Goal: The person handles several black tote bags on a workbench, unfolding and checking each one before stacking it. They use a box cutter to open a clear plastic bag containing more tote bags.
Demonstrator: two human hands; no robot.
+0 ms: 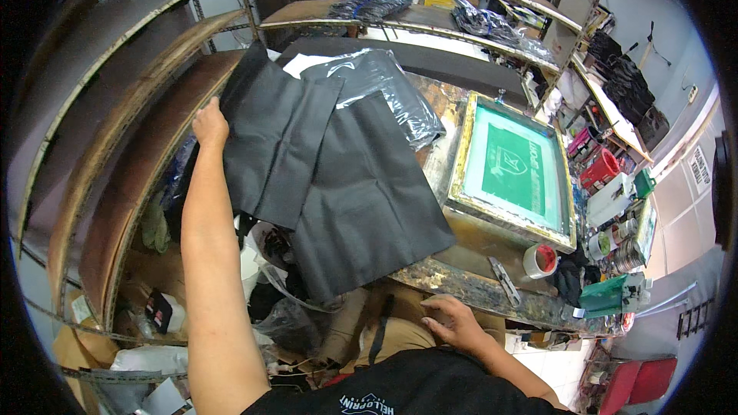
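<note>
At ten o'clock, left hand (210, 124) with a grasping grip, apparently on the left edge of the left black fabric sheet (269, 134), though with fingertips partly hidden. At five o'clock, right hand (455, 324) with a released grip, fingers loosely bent and nothing between them. Left sheet spread toward ten o'clock on the counter (480, 237); in the centre, middle black fabric sheet (369, 196), overlapping with it at an angle, nearest corner seemingly beyond the counter's edge. At twelve o'clock, against the far side of the sheets, a clear plastic package (400, 104). At three o'clock, apart from the fabric, a screen-printing frame (461, 155) with green mesh (500, 192), lying flat; at four o'clock, a white pot (531, 266) and a cutter knife (504, 281). About progress, by judgement only: both sheets already laid open, with soft creases; no printed mark visible on the upper faces, edges not aligned, left edge not yet released. Undersides hidden, therefore impossible to judge.
</note>
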